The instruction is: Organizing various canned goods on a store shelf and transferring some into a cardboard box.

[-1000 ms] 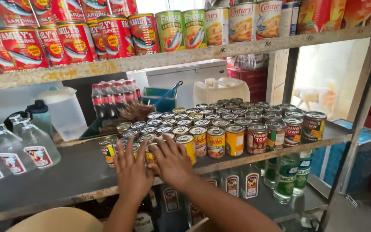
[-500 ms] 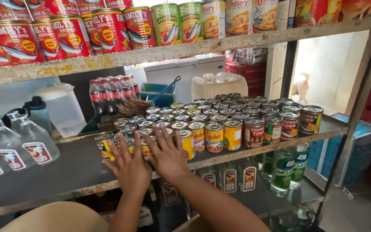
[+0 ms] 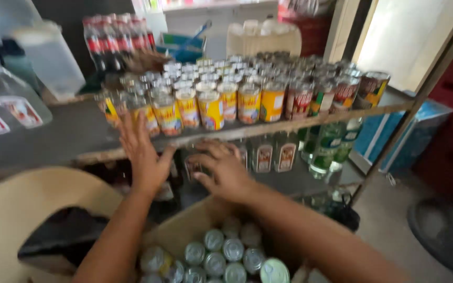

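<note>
Both hands dropped from yellow-labelled cans (image 3: pixel 211 110), left hand (image 3: pixel 145 154) fingers spread, right hand (image 3: pixel 221 170) fingers loose, empty

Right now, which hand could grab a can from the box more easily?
Probably the right hand: it hangs lower, just above the cardboard box of cans. The left hand is up at the shelf edge.
</note>
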